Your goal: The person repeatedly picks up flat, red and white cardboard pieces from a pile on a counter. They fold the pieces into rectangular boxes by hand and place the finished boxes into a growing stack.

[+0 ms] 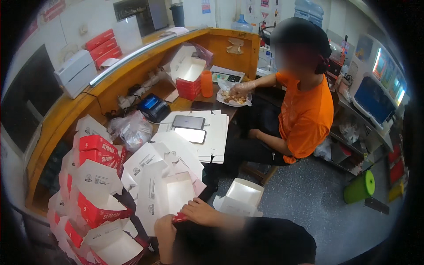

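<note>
A cardboard food box point(180, 189), white inside with a red outer face, stands with its lid up in front of me. Its near red wall is pinched between the fingers of my left hand point(165, 229) at the corner. My right hand point(199, 213) bends over the same edge, fingers closed on the wall. Most of the box's outside is hidden by my hands and sleeve. To the left, folded red and white boxes point(100, 207) are heaped with lids raised. Another box point(244, 192) sits unheld, right of my hands.
Flat cardboard sheets point(216, 132) lie on the table under two phones point(189, 122). A plastic bag point(132, 130) and a card terminal point(153, 108) are beyond the heap. A person in an orange shirt point(304, 115) sits at right by a paper-lined plate of food point(234, 98). A green bin point(360, 187) stands on the floor.
</note>
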### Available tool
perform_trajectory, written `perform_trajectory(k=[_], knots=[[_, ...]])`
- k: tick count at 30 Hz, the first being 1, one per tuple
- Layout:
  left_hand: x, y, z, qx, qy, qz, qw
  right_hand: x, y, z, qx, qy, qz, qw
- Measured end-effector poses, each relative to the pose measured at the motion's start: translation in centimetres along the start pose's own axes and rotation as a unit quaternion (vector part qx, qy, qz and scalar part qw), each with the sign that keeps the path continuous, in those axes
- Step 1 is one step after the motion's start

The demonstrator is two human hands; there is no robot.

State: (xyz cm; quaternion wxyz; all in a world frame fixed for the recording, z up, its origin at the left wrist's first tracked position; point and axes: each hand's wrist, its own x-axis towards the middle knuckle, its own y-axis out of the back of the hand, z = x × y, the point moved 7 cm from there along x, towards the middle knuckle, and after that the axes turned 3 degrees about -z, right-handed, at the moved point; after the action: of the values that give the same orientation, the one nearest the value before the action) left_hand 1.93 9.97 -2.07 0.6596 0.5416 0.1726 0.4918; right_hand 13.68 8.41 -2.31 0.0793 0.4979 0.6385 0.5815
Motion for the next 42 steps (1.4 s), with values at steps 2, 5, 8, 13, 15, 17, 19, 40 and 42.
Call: perform_trajectory(k=[2, 5, 8, 13, 15, 17, 19, 40, 42], knots=[[0.7, 0.4, 0.5, -0.005, -0.016, 0.000, 1.000, 0.5, 0.0, 0.6, 0.008, 0.002, -0.070, 0.997], [0.6, 0.2, 1.4, -0.001, -0.049, -0.030, 0.998, 0.3, -0.4, 0.6, 0.008, 0.010, -0.135, 0.991], [1.4, 0.3, 2.8, -0.009, -0.066, -0.055, 0.996, 0.0, -1.5, 0.6, 0.024, 0.013, -0.146, 0.989], [-0.7, 3.3, 6.0, -0.075, -0.108, 0.209, 0.969, 0.9, 2.0, 0.8, 0.172, -0.050, -0.021, 0.984], [-2.8, 3.7, 6.2, -0.040, -0.101, 0.297, 0.949, 1.3, 4.2, 0.7, 0.276, -0.117, -0.048, 0.953], [-1.2, 5.2, 5.6, -0.138, 0.032, 0.235, 0.962, 1.4, 5.2, -0.2, 0.367, -0.133, -0.123, 0.912], [-1.4, 5.5, 5.2, -0.147, 0.009, 0.196, 0.970, 2.2, 6.6, -2.5, 0.386, -0.061, -0.141, 0.910], [-26.4, 9.8, -2.7, -0.012, 0.480, 0.432, 0.763, 15.2, 3.3, -17.9, 0.545, 0.018, 0.032, 0.838], [-27.2, 8.3, -5.3, -0.053, 0.481, 0.452, 0.749, 16.9, -1.4, -20.0, 0.548, 0.015, -0.003, 0.836]])
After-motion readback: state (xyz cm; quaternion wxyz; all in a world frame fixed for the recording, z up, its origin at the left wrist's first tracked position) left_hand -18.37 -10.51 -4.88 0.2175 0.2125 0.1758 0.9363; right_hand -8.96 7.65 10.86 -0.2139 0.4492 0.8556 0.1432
